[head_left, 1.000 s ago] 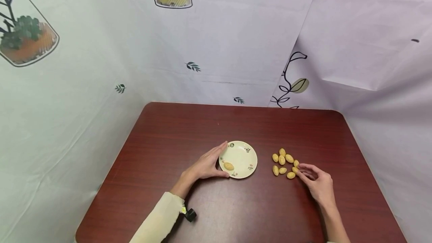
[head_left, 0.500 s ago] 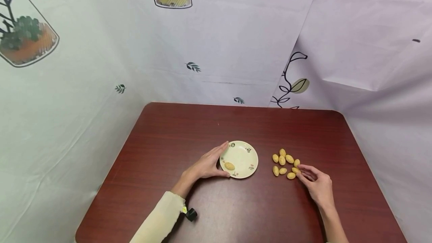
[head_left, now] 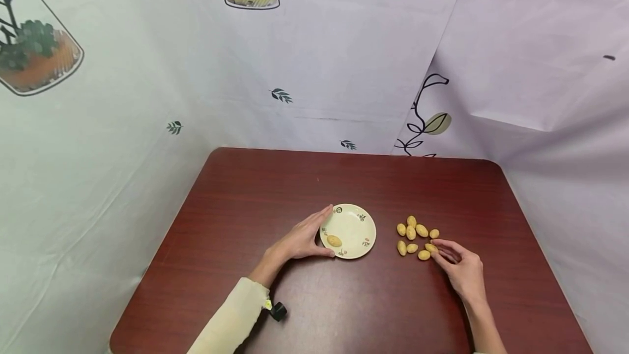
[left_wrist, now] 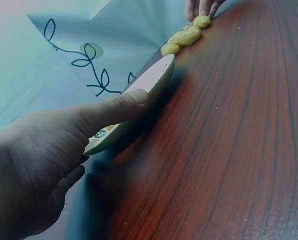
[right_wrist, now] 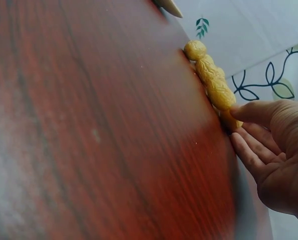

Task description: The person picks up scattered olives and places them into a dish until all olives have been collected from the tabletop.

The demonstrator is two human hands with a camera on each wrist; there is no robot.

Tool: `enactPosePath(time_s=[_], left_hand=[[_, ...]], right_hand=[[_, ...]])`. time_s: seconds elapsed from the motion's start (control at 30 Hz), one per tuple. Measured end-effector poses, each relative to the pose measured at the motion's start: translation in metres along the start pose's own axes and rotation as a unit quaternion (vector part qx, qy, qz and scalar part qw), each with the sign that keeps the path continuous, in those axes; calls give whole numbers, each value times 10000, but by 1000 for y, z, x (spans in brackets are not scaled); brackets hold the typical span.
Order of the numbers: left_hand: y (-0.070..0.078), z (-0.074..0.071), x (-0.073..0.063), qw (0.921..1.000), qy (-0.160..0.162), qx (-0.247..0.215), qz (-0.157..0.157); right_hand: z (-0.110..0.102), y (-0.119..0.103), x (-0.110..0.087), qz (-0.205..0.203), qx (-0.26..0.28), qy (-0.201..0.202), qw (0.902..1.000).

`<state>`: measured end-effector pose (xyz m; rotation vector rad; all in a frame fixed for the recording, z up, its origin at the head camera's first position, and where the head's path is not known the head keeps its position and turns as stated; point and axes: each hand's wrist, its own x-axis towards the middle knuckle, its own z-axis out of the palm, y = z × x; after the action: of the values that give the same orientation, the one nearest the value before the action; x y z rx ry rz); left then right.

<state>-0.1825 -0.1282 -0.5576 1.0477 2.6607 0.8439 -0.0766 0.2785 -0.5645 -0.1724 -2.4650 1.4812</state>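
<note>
Yellow nut-like piece (head_left: pixel 431 248), pinched by your right hand (head_left: pixel 463 269), may slip if squeezed unevenly; wide-spread left hand (head_left: pixel 301 240) grips the plate (head_left: pixel 355 228) at nine o'clock.

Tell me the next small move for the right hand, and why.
Probably lift the yellow piece off the table toward the plate: the right hand has thumb and fingers about that piece, the left hand holds the plate's rim, and one similar piece already lies on the plate.
</note>
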Motion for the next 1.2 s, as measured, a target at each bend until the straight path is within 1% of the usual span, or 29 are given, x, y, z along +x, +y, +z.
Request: enactPosePath(time_s=[0.33, 0.47, 0.57, 0.7, 0.87, 0.93, 1.03, 1.13, 1.2], left_hand=[[2, -1, -1, 10000, -17, 18, 3], [3, -1, 0, 10000, -52, 0, -30], [4, 0, -1, 10000, -11, -31, -23], [4, 0, -2, 10000, 25, -67, -14], [3, 1, -2, 10000, 1, -73, -47], [4, 1, -2, 10000, -14, -70, -50], [4, 0, -2, 9999, -6, -95, -38], [4, 0, -2, 9999, 13, -114, -38], [4, 1, -2, 9999, 18, -107, -45]], right_hand=[[0, -2, 1, 84, -32, 40, 10000], [1, -2, 2, 153, 123, 92, 9998], [1, -3, 3, 215, 339, 120, 9991], [2, -2, 3, 284, 438, 142, 9985], [1, -2, 2, 373, 287, 226, 9986], [1, -2, 2, 359, 192, 246, 9989], [1, -1, 2, 305, 186, 245, 9991], [2, -1, 2, 307, 296, 307, 9986], [3, -3, 4, 316, 434, 421, 9977]])
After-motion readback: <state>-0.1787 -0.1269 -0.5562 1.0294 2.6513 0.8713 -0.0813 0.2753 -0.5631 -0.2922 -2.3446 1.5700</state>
